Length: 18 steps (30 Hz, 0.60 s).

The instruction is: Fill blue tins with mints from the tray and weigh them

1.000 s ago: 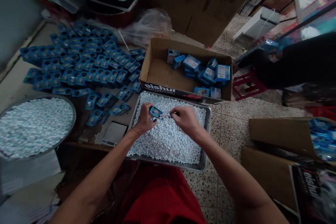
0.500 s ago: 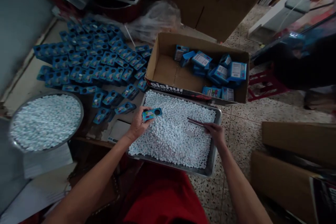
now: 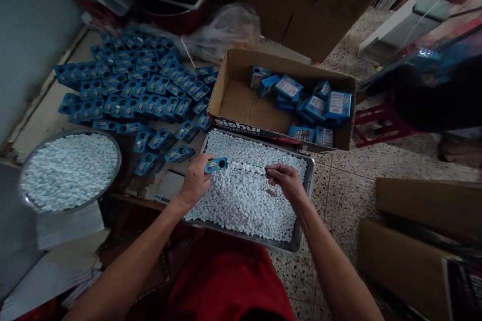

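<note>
Over the far left part of the metal tray [image 3: 309,180], the left hand [image 3: 196,178] grips a small blue box [image 3: 216,164], its round dark opening turned toward the right hand [image 3: 284,179]. The right fingers are pinched around the end of a thin strip, mostly hidden under a row of white pellets [image 3: 246,166]; the row reaches close to the opening, but whether they touch I cannot tell. More white pellets [image 3: 244,210] fill the tray, heaped toward its near edge. Just beyond its far edge sits an open carton [image 3: 235,95], with blue boxes [image 3: 288,87] mostly in its right half. Many blue packs [image 3: 130,88] crowd the table [image 3: 33,105], left of the carton. A round bowl [image 3: 119,160] of pellets stands at the table's near left.
</note>
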### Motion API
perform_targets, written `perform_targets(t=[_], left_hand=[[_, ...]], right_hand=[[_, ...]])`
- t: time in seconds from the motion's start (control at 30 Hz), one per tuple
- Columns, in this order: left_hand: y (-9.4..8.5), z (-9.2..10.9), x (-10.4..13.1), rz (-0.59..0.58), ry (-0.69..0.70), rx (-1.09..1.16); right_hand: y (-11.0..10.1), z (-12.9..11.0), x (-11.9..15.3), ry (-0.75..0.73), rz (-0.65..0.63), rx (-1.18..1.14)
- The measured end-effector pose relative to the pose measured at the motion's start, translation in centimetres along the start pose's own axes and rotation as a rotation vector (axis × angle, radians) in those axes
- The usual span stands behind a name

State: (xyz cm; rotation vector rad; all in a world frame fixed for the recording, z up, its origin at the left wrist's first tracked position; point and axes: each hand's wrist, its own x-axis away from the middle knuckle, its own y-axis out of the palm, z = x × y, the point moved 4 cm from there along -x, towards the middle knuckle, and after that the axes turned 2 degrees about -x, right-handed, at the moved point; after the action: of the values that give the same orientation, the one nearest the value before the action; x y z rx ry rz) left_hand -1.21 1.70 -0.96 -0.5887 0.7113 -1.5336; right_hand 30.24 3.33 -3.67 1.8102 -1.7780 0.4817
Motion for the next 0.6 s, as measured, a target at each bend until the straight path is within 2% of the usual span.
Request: perform_targets(t=[0.1, 0.23, 0.33, 0.4, 0.47, 0.5, 0.6], left_hand=[[0.1, 1.4, -0.4, -0.011, 0.024, 0.020], [0.1, 2.8, -0.7, -0.031, -0.001, 0.081], [0.3, 3.3, -0.7, -0.067, -0.033, 0.128], [0.7, 3.2, -0.7, -0.077, -0.090, 0.170], [1.2, 2.7, -0.6, -0.073, -0.172, 0.234], [1.5, 2.3, -0.6, -0.069, -0.213, 0.276], [1.6, 0.9, -0.3, -0.020, -0.301, 0.397]], right_hand=[[1.8, -4.3, 1.4, -0.059, -0.043, 0.122], [4.7, -9.3, 3.5, -0.192, -0.009, 0.448], [7.2, -11.8, 5.0, -0.305, 0.018, 0.726], [8.2, -12.7, 5.8, -0.381, 0.015, 0.831], [7.5, -12.6, 6.2, -0.401, 0.012, 0.834], [6.2, -12.1, 6.3, -0.384, 0.026, 0.806], [-0.8, -8.6, 5.8, -0.265, 0.161, 0.672]])
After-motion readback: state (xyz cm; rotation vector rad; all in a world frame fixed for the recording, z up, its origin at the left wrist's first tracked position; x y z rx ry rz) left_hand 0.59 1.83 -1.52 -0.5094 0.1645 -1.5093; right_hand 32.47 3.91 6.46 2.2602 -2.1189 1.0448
